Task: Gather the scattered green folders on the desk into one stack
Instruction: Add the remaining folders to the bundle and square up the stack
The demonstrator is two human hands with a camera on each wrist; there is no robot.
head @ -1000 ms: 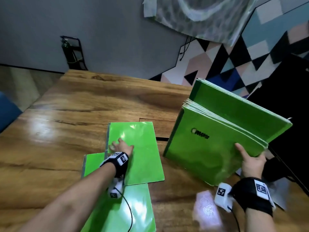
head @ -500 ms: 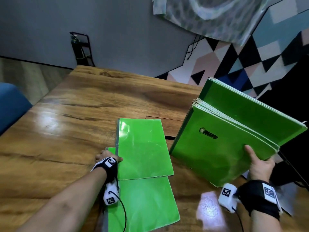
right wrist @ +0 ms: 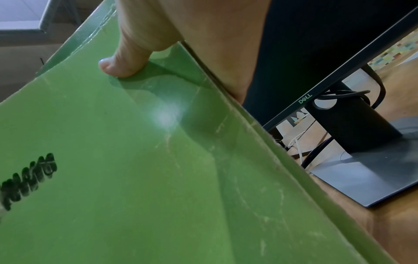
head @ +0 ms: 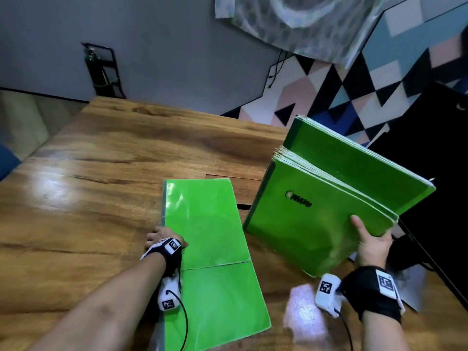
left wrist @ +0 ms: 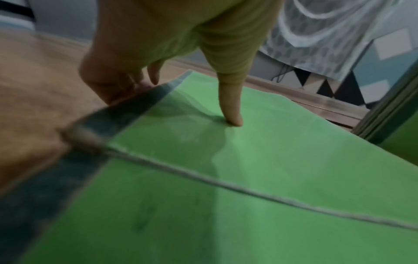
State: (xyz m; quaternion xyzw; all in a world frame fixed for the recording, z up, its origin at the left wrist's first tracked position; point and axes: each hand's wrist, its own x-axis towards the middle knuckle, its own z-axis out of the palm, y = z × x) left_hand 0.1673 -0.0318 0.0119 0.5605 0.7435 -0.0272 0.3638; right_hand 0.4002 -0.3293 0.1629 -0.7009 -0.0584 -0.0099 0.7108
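Observation:
Two green folders lie flat on the wooden desk point(head: 101, 186), the upper folder point(head: 202, 219) overlapping the lower folder point(head: 217, 305), their left edges in line. My left hand point(head: 162, 235) holds the upper folder point(left wrist: 271, 151) at its dark left spine: the thumb point(left wrist: 233, 117) presses on top and the curled fingers point(left wrist: 117, 85) sit at the edge. My right hand point(head: 369, 241) grips a thick stack of green folders point(head: 324, 211) by its near right corner. The stack tilts up to the right, thumb point(right wrist: 122, 66) on its printed front; the other fingers are hidden behind.
A black Dell monitor point(head: 430, 160) stands right behind the stack, its stand and base point(right wrist: 361, 169) with cables on the desk. A rectangular hatch point(head: 235, 183) is cut into the desk beyond the flat folders. A blue seat point(head: 7, 160) shows at the far left.
My left hand slid from the top of the upper folder back to its left edge, and that folder now lines up with the lower one. The right hand keeps the stack tilted as before.

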